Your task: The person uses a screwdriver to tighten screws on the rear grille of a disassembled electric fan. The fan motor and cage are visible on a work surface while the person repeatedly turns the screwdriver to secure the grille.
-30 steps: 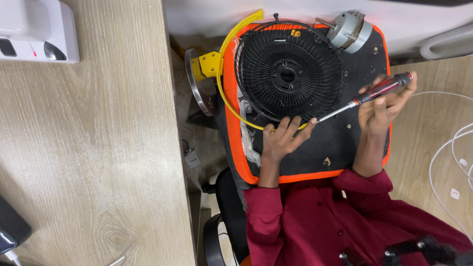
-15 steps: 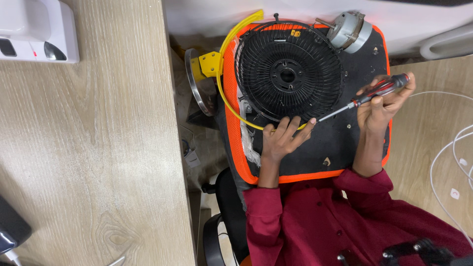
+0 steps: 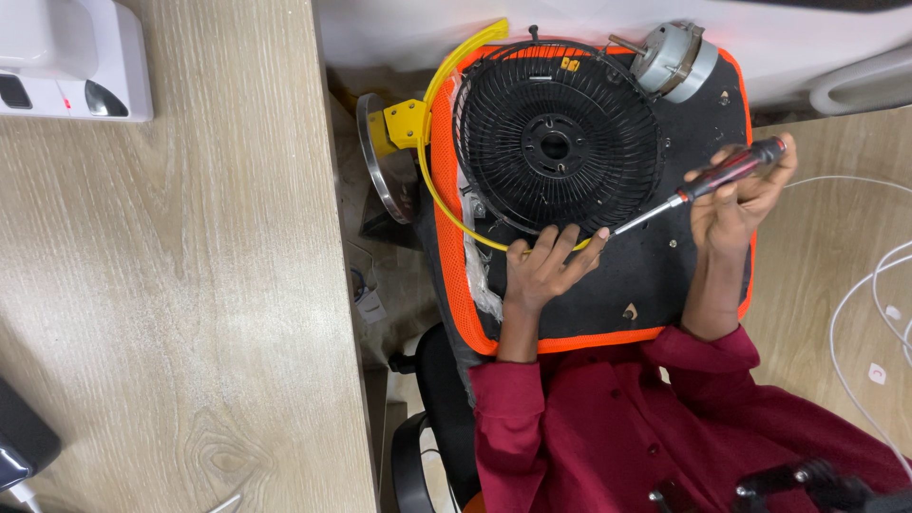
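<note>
Left hand (image 3: pixel 543 271) lies flat, fingers spread on the round black ribbed fan grille (image 3: pixel 556 147); right hand (image 3: pixel 736 204) fingers wrap the red-handled screwdriver (image 3: pixel 708 185), steel tip at the grille's rim.

The left hand (image 3: pixel 543 271) lies palm down with its fingers (image 3: pixel 570 242) spread and reaching forward, fingertips pressed down, wrist straight, and the forearm running back into a dark red sleeve (image 3: pixel 518 418). The right hand (image 3: pixel 733 204) is raised farther out, its grip closed in a fist, knuckles turned outward. Its forearm is bare to the pushed-up cuff.
</note>
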